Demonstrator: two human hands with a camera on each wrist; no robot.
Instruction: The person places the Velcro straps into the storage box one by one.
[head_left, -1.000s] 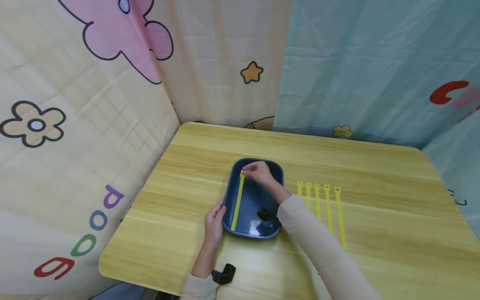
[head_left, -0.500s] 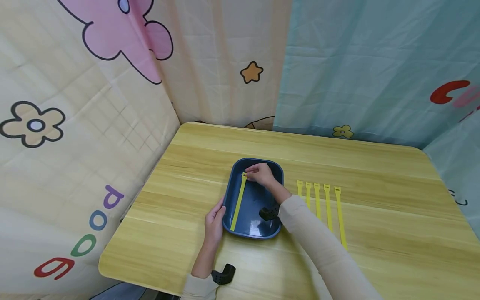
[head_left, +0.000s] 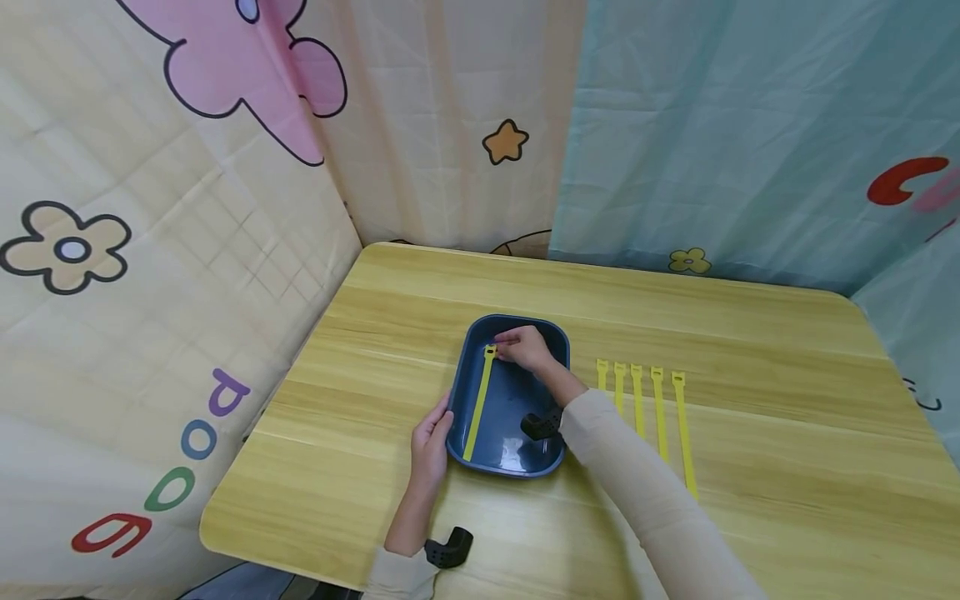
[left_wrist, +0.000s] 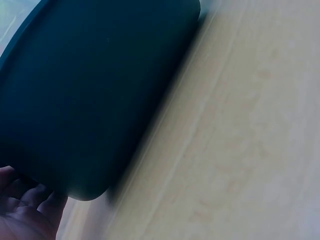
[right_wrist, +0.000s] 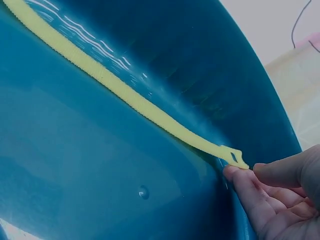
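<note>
A blue plastic tray (head_left: 525,392) sits on the table, with one yellow hook-and-loop cable tie (head_left: 477,408) lying lengthwise along its left side. At the tie's slotted far end is my right hand (head_left: 525,347). In the right wrist view, the thumb and forefinger of that hand (right_wrist: 277,200) pinch a corner of the slotted head. My left hand (head_left: 430,446) holds the tray by its left side. In the left wrist view, its fingers (left_wrist: 37,200) lie against the tray's dark outer wall (left_wrist: 95,100), and part of the hand is out of frame.
Several more yellow cable ties (head_left: 660,408) lie side by side to the tray's right, partly covered by the right sleeve (head_left: 645,492). Printed curtains (head_left: 450,125) close off the back and sides of the wooden table (head_left: 337,417). Each wrist carries a black camera (head_left: 448,547).
My right hand has shifted slightly right, and the tie's slotted end has swung right with it. The left hand and the tray have stayed in place.
</note>
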